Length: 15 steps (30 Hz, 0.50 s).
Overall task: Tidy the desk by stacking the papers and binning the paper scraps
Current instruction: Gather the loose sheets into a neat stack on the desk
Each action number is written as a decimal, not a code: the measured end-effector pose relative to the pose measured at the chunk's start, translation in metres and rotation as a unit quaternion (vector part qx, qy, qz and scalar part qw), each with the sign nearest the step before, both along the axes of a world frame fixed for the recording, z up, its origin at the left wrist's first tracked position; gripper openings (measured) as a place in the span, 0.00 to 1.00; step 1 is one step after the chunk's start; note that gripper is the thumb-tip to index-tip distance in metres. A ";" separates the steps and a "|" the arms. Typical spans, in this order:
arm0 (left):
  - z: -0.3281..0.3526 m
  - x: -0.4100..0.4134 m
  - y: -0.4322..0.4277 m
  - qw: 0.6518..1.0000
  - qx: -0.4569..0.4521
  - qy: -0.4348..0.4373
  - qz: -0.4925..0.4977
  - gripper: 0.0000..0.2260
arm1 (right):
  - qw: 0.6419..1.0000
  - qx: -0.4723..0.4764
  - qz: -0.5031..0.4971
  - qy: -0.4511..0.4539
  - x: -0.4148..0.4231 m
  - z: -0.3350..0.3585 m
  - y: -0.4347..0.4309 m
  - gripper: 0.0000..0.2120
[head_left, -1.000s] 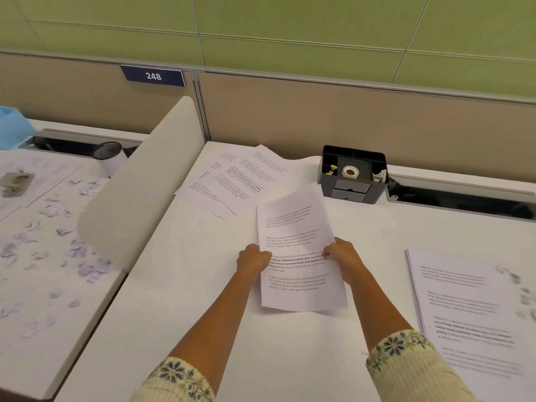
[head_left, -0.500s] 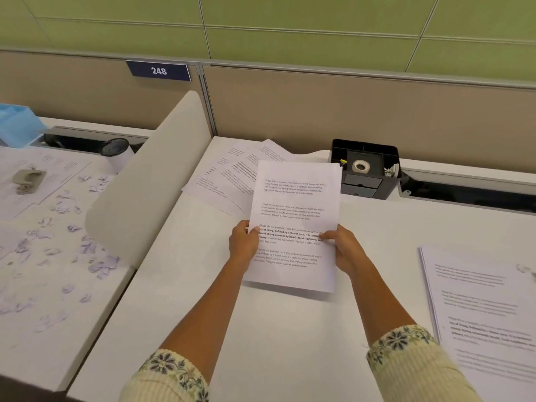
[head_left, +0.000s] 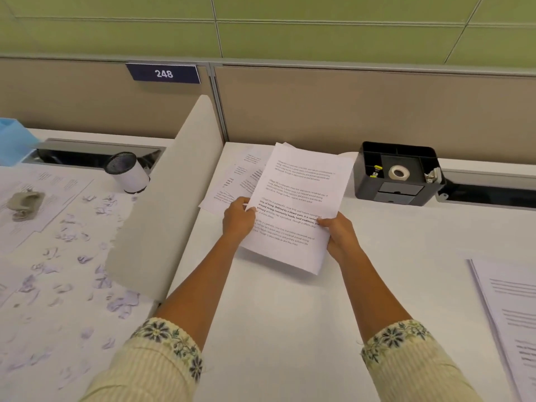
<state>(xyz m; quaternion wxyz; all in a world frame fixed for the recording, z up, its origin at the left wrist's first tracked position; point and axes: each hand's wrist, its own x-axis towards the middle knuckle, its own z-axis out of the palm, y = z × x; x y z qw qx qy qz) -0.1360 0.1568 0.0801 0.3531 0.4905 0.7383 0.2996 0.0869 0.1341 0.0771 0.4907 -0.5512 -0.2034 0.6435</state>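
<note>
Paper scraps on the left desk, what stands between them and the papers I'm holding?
In the head view, a white divider panel stands between the paper scraps and the held papers.

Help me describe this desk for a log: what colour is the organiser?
The organiser is black, holding a white tape roll; head view.

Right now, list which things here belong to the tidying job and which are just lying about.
Job: held white printed sheet; loose printed sheets behind it; white paper stack, right; torn paper scraps, left desk.
Lying about: black plastic organiser; white tape roll; black-topped white cylinder.
</note>
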 end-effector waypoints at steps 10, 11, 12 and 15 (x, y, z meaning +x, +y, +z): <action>-0.001 -0.050 0.084 0.990 -0.040 0.070 -0.118 0.16 | 0.992 -0.020 -0.121 -0.044 -0.064 -0.011 0.068 0.19; -0.003 -0.051 0.092 0.987 -0.041 0.083 -0.128 0.16 | 0.989 -0.031 -0.131 -0.056 -0.069 -0.013 0.073 0.17; -0.005 -0.052 0.099 0.985 -0.041 0.097 -0.135 0.17 | 0.986 -0.045 -0.142 -0.074 -0.072 -0.017 0.078 0.16; -0.015 -0.051 0.116 0.982 -0.039 0.129 -0.134 0.19 | 0.972 -0.084 -0.166 -0.147 -0.079 -0.026 0.090 0.13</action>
